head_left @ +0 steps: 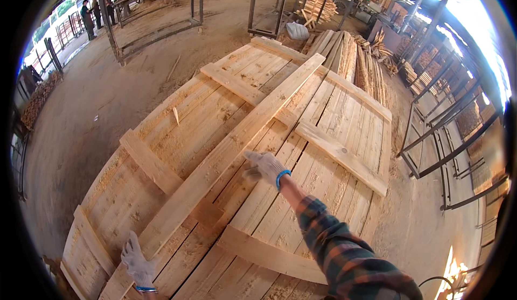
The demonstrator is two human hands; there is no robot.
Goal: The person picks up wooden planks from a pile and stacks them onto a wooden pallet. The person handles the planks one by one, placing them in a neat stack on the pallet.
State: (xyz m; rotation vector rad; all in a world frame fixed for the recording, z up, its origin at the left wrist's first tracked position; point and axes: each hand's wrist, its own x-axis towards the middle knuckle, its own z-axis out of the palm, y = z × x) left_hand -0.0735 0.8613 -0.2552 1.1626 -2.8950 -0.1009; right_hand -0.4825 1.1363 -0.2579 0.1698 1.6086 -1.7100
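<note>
A long pale wooden plank lies diagonally across a large stack of sawdust-covered boards. My left hand, in a light glove with a blue cuff, is closed over the plank's near part, with its fingers at the left edge. My right hand, gloved the same way, is beside the plank's right edge around the middle. Its fingers are apart and reach toward that edge; the lower ones are slightly blurred. Short crosspieces lie across the boards on both sides of the plank.
Bundled wood strips lie beyond the stack's far end, near a pale sack. Metal frames stand to the right and at the back left. Several people stand at the far left. A wood splinter sticks up on the stack.
</note>
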